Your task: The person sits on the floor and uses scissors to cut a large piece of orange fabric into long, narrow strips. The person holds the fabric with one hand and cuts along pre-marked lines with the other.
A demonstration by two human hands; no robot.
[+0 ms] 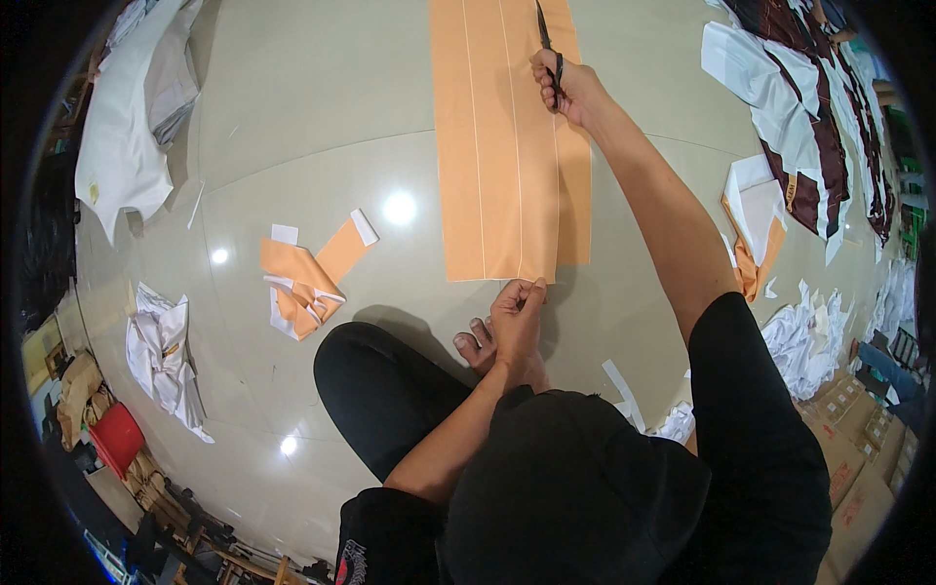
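A long orange fabric panel [478, 195] with thin white lengthwise lines lies on the floor in front of me, running out of view at the top. Its near edge is pinched between the thumb and fingers of my left hand [517, 317], close to the right corner. Farther up, my right hand [567, 90] grips a pair of dark scissors [544, 29] over the right part of the panel. The blades point away from me; whether they touch the fabric I cannot tell. A second orange layer shows along the right side.
On the tiled floor to the left lie folded orange-and-white strips [307, 278], a crumpled white cloth [161, 346] and a large white sheet [122, 127]. Maroon-and-white fabric [799, 175], white scraps [809, 336] and cardboard boxes [858, 458] lie at the right. My bare foot [475, 343] is beside my left hand.
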